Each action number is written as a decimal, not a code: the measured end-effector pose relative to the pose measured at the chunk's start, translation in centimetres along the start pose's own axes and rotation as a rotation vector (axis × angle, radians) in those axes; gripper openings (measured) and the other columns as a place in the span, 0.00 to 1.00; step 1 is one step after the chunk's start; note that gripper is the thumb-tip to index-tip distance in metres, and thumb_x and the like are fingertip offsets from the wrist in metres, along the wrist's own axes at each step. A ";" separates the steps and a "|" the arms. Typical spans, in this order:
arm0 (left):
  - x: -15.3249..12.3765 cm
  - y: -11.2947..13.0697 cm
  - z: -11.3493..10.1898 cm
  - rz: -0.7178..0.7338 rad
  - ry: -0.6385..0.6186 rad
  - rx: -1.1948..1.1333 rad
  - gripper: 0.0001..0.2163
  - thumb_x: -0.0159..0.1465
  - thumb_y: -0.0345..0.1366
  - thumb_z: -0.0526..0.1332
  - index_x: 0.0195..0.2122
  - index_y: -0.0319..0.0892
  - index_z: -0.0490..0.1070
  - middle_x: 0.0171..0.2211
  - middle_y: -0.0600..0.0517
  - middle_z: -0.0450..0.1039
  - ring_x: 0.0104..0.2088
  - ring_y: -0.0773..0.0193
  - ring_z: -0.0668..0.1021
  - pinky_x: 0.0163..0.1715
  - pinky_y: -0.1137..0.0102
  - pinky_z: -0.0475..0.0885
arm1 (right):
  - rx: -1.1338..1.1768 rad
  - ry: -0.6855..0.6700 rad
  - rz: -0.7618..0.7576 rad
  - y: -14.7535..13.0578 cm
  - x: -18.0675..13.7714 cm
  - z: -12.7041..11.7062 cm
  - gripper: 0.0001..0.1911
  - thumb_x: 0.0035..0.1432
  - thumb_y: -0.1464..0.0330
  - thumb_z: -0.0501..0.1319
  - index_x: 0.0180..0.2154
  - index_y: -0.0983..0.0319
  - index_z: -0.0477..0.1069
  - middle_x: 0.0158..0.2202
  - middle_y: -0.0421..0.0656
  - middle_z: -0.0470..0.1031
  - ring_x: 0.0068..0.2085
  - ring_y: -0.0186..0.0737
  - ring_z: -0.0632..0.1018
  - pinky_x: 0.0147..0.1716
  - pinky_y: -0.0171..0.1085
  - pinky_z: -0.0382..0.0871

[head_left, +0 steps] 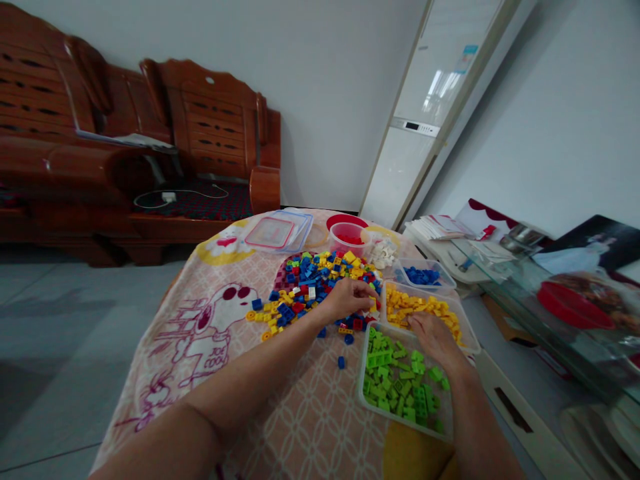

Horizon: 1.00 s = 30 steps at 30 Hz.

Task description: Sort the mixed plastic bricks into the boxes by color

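My left hand (349, 297) is over the right side of a mixed heap of toy bricks (310, 273), its fingers curled and closed. A yellow toy brick (373, 304) shows at its fingertips. My right hand (436, 335) reaches over the front edge of a clear container of yellow bricks (471, 339). Its fingers point down and are drawn together; what they hold, if anything, is hidden. Below that forearm sits a clear container of green bricks (367, 401). A single blue brick (341, 362) lies on the patterned cloth (310, 413).
Behind are a clear container of blue bricks (447, 281), a round tub (337, 248) with red bricks, a bag of white pieces (384, 253) and stacked lids (270, 232). A glass shelf (520, 300) stands close on the right. Wooden seats (215, 127) stand back left.
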<state>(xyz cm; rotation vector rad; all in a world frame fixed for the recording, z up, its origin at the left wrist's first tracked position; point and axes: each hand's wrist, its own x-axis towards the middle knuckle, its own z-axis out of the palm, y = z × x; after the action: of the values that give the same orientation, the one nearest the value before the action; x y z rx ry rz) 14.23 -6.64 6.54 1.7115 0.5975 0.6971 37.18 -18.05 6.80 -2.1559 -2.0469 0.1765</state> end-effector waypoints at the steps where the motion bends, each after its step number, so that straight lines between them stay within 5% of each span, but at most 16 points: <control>1: 0.0 0.0 0.6 -0.005 0.000 -0.064 0.12 0.55 0.35 0.63 0.39 0.34 0.76 0.23 0.54 0.75 0.20 0.71 0.73 0.23 0.77 0.69 | 0.002 0.004 -0.003 0.0 0.0 0.0 0.19 0.64 0.66 0.45 0.28 0.62 0.71 0.32 0.46 0.76 0.35 0.40 0.74 0.36 0.35 0.60; 6: 0.2 -0.4 2.9 -0.015 -0.015 -0.220 0.12 0.55 0.29 0.62 0.41 0.34 0.74 0.29 0.50 0.77 0.28 0.69 0.78 0.31 0.75 0.73 | 0.014 0.010 -0.004 0.0 0.0 0.1 0.20 0.64 0.66 0.45 0.29 0.62 0.72 0.32 0.47 0.76 0.36 0.40 0.75 0.38 0.36 0.61; 11: 0.3 -0.7 3.0 0.099 -0.049 -0.051 0.16 0.56 0.27 0.60 0.46 0.37 0.74 0.42 0.46 0.78 0.41 0.64 0.79 0.40 0.72 0.73 | 0.009 0.000 -0.004 0.3 0.1 0.2 0.20 0.64 0.66 0.45 0.29 0.63 0.72 0.33 0.47 0.76 0.37 0.40 0.75 0.40 0.36 0.61; 22: -0.6 2.1 -2.7 0.132 -0.172 0.647 0.06 0.52 0.27 0.60 0.27 0.39 0.78 0.19 0.55 0.74 0.22 0.70 0.73 0.24 0.78 0.63 | -0.008 0.007 0.004 0.2 0.0 0.3 0.19 0.64 0.67 0.46 0.27 0.62 0.70 0.31 0.45 0.75 0.33 0.38 0.73 0.34 0.35 0.59; 30: -2.1 1.9 -0.4 0.123 -0.329 1.061 0.07 0.50 0.23 0.60 0.25 0.38 0.77 0.23 0.44 0.76 0.27 0.57 0.78 0.26 0.71 0.68 | 0.007 0.001 0.007 0.4 0.1 0.3 0.19 0.64 0.67 0.45 0.26 0.61 0.68 0.30 0.44 0.74 0.33 0.39 0.74 0.34 0.35 0.59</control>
<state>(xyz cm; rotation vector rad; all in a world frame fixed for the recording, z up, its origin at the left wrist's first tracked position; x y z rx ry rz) 12.59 -8.28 8.14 2.7872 0.6780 0.1243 37.53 -17.97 6.38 -2.1590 -2.0353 0.1834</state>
